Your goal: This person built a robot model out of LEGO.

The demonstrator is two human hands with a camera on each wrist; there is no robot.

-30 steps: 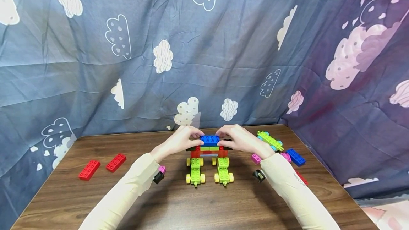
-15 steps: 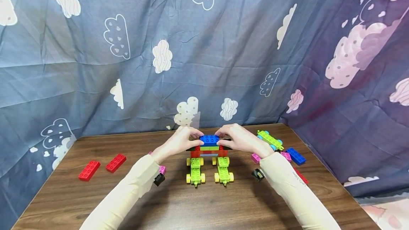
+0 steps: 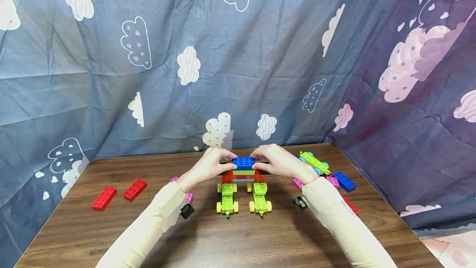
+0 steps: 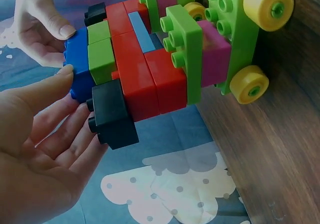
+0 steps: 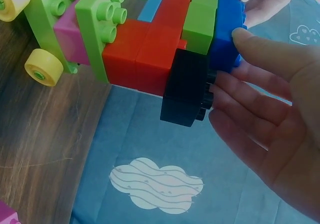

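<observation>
A blue brick (image 3: pixel 243 163) sits on top of a toy-brick build, above two light green bricks (image 5: pixel 199 30). My left hand (image 3: pixel 209 165) pinches its left end, thumb at the near side and fingers at the far side. At the other end, my right hand (image 3: pixel 278 163) grips the same brick likewise. Below lie red bricks (image 4: pixel 134 79), a light blue piece (image 4: pixel 142 31) and black bricks (image 4: pixel 116 115) jutting out at the sides. Two green wheeled bases (image 3: pixel 227 202) with yellow wheels (image 4: pixel 249 84) and pink bricks (image 4: pixel 215 46) carry the build.
Two red bricks (image 3: pixel 104 198) lie on the wooden table (image 3: pixel 238 243) at left. To the right are a green base with blue wheels (image 3: pixel 314 163), a blue brick (image 3: pixel 344 181), pink bricks (image 3: pixel 333 182) and a red brick (image 3: pixel 350 205), partly behind my sleeve. A curtain hangs behind.
Both hands keep their hold on the blue brick, and the build stays in place. My left forearm has shifted slightly, uncovering more of a pink brick beside it.
</observation>
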